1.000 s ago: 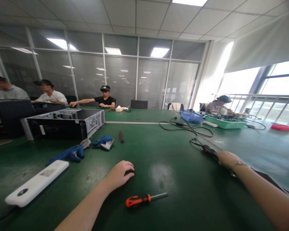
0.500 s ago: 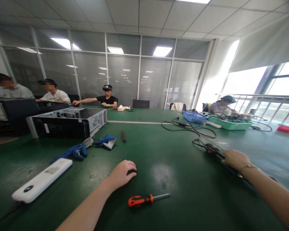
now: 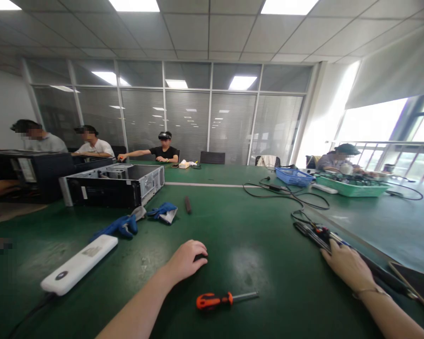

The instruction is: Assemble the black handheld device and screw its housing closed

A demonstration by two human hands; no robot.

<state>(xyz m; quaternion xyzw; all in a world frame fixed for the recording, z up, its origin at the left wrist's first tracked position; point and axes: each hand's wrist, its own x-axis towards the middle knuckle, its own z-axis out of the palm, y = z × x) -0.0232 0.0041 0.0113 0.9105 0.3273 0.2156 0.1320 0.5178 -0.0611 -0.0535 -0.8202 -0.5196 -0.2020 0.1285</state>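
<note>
My left hand (image 3: 187, 260) rests on the green table (image 3: 240, 226) with its fingers curled. A small dark shape shows between thumb and fingers, too hidden to name. In front of it lies an orange and black screwdriver (image 3: 214, 300), its shaft pointing right. At the right, my right hand (image 3: 350, 266) lies over a group of long dark tools (image 3: 385, 273), thumb and fingers apart and touching them. A slim metal-and-black tool (image 3: 309, 234) sticks out past my fingertips. What lies under the palm is hidden.
A white power strip (image 3: 80, 264), blue gloves (image 3: 122, 227) and a dark stick (image 3: 187, 205) lie to the left. An opened computer case (image 3: 106, 193) stands behind them. Black cables (image 3: 286, 189), a blue basket (image 3: 294, 177) and a green basket (image 3: 353, 187) are at the far right. Several people sit around.
My view has tilted up and turned slightly left. My right hand has shifted on the tools, and its thumb now shows apart from the fingers. The left hand stays in place.
</note>
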